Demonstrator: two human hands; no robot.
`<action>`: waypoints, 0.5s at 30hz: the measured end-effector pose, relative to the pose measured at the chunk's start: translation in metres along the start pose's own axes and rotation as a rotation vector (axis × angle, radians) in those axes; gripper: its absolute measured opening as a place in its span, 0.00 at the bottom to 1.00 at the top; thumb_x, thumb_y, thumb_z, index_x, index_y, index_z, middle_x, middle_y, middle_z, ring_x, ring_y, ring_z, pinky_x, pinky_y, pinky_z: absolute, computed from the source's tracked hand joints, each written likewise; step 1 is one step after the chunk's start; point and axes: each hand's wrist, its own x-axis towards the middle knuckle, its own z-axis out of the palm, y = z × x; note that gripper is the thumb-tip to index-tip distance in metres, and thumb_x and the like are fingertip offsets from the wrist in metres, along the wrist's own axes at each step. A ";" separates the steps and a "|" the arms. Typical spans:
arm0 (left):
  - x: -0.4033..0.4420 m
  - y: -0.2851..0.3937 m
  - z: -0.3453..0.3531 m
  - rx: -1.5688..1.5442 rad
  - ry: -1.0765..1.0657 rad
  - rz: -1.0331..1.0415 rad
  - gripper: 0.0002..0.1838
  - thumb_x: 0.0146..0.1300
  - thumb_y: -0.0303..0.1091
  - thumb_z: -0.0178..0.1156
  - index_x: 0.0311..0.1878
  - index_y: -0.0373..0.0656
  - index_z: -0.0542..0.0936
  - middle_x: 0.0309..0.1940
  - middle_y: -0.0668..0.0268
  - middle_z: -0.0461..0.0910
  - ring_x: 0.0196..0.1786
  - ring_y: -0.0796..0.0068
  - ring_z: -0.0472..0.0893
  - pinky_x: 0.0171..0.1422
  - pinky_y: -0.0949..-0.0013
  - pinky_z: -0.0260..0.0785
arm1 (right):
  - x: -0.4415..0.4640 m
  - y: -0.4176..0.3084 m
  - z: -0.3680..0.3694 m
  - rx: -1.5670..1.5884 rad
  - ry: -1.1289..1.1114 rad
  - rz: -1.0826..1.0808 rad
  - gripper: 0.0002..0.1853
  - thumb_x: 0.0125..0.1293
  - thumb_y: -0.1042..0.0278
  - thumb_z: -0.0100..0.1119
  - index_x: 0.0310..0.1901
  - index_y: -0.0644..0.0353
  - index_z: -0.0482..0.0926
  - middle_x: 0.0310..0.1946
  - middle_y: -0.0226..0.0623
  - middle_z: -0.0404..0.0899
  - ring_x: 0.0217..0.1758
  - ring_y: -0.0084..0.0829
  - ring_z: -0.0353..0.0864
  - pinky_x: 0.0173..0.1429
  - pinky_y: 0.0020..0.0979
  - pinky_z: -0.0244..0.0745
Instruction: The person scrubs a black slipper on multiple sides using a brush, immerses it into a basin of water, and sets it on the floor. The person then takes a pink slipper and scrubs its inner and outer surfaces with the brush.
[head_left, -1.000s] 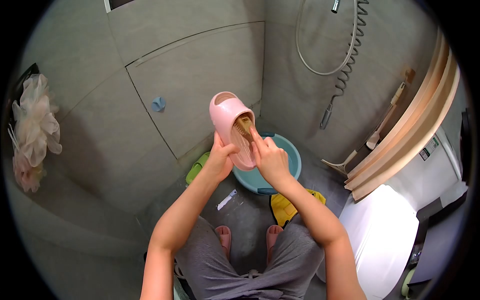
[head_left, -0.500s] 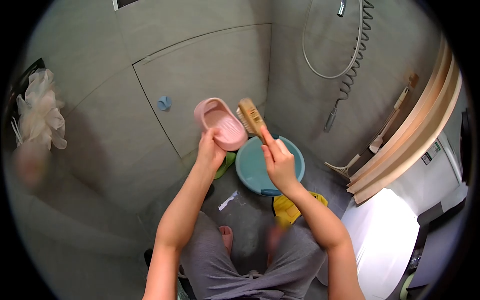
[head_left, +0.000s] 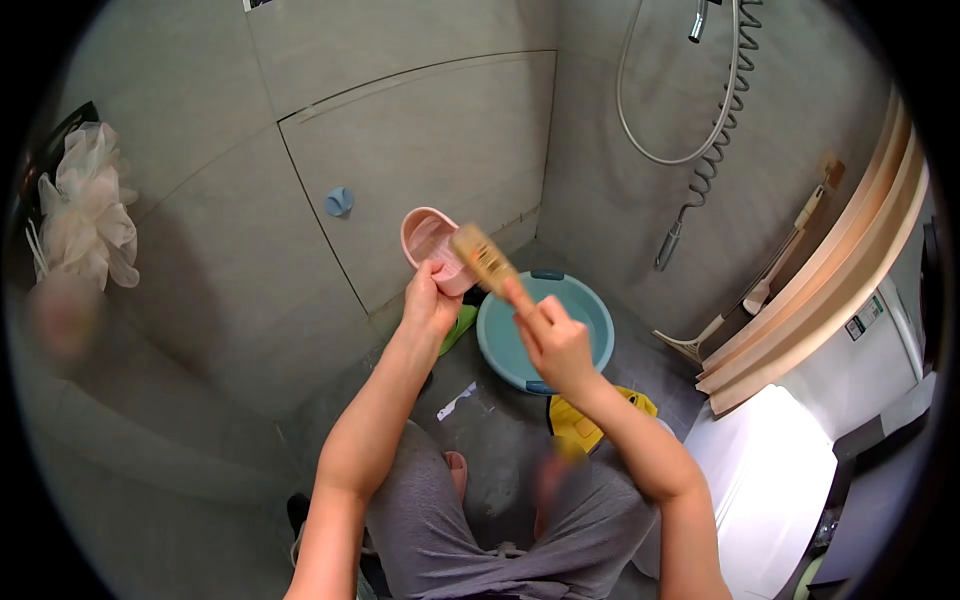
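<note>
My left hand (head_left: 432,298) is closed on a pink slipper (head_left: 428,233), its opening turned up toward me. In my right hand (head_left: 554,342) is a wooden scrubbing brush (head_left: 484,260), gripped by its handle. The brush head overlaps the slipper's right side; its bristles face away from me, so I cannot tell exactly where they touch. Below and to the right of both hands stands a teal basin (head_left: 497,350) on the floor. A green slipper (head_left: 461,328) lies left of the basin, partly hidden behind my left hand.
A yellow cloth-like item (head_left: 575,420) lies in front of the basin. At right are a white toilet (head_left: 760,480) and a peach folding panel (head_left: 830,270). A shower hose (head_left: 625,100) hangs on the wall. A torn wrapper (head_left: 457,400) lies on the grey floor.
The brush has moved left and down, from beside the slipper to over its right side. The slipper has tilted. The whole view has shifted slightly.
</note>
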 end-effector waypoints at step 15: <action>0.007 0.008 -0.019 0.113 -0.151 -0.198 0.16 0.75 0.35 0.49 0.59 0.38 0.74 0.50 0.58 0.83 0.51 0.62 0.85 0.56 0.57 0.81 | 0.006 0.006 -0.006 0.152 -0.018 -0.011 0.28 0.65 0.76 0.64 0.68 0.49 0.77 0.24 0.38 0.70 0.22 0.34 0.72 0.29 0.35 0.72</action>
